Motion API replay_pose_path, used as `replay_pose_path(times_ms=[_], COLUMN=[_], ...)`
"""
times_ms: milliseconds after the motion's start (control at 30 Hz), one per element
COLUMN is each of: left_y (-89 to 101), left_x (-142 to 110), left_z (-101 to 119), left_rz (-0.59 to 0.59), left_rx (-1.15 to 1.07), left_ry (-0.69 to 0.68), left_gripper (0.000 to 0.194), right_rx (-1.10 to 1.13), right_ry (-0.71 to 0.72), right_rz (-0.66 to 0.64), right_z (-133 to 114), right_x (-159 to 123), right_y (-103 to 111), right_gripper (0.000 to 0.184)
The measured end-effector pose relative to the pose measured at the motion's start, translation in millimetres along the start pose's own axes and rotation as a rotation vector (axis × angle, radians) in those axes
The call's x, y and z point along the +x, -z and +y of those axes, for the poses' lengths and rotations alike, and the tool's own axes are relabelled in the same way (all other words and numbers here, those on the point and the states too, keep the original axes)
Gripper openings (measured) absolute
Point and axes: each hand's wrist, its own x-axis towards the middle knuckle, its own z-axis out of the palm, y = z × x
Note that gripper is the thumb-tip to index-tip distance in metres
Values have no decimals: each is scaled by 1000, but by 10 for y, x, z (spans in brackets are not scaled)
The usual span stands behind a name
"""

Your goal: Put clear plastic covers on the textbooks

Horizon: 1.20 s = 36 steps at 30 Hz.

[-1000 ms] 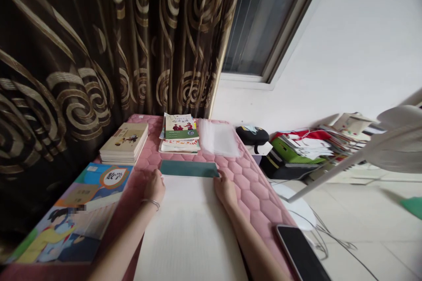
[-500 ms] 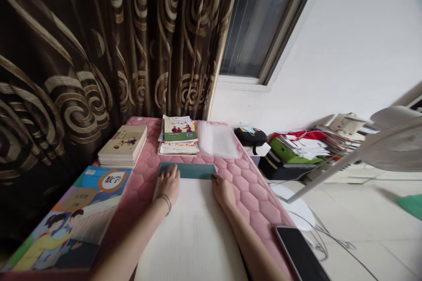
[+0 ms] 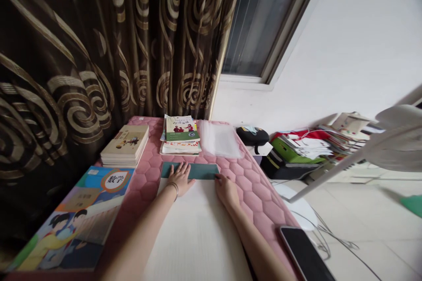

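A large white sheet (image 3: 198, 232) lies on the pink quilted table (image 3: 253, 193) before me, with a dark green strip (image 3: 202, 170) folded along its far edge. My left hand (image 3: 180, 178) lies flat on the strip near its middle, fingers stretched out, a bracelet at the wrist. At the strip's right end, my right hand (image 3: 226, 189) rests with its fingers curled against the fold.
A maths textbook (image 3: 82, 215) lies at the left. A stack of books (image 3: 125, 144) and a second pile (image 3: 181, 135) sit at the back, beside clear plastic sleeves (image 3: 220, 139). A phone (image 3: 305, 254) lies near the table's right edge. Dark curtain behind; cluttered floor right.
My left hand has slid from the sheet's left corner rightwards onto the green strip, towards its middle. My right hand has stayed at the right end.
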Motion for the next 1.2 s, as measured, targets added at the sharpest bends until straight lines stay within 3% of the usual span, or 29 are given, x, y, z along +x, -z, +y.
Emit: replay_pose_path(times_ms=[100, 200, 267, 333, 467, 700, 967, 1200], left_y=[-17, -57, -91, -121, -152, -117, -38, 2], left_x=[-1, 17, 32, 43, 55, 60, -46, -116], left_z=[23, 26, 10, -13, -33, -20, -361, -488], left_rz=[2, 29, 33, 25, 30, 54, 82, 125], left_rx=[-3, 10, 29, 45, 52, 29, 55, 113], left_ry=[12, 4, -2, -13, -37, 54, 241, 368], left_gripper=[69, 68, 66, 63, 57, 64, 63, 62], right_rx=[-45, -75, 1, 87, 172, 52, -93, -111], right_ry=[-15, 163, 342, 434, 438, 278, 140, 126], right_rz=[80, 99, -3, -150, -353, -310, -226, -230], right_z=[-108, -381, -615, -823, -992, -707, -279, -186], right_x=[-15, 6, 48, 107, 231, 315, 374, 400], right_y=[119, 188, 143, 28, -215, -221, -154, -163], right_gripper=[43, 43, 45, 50, 61, 70, 72, 69])
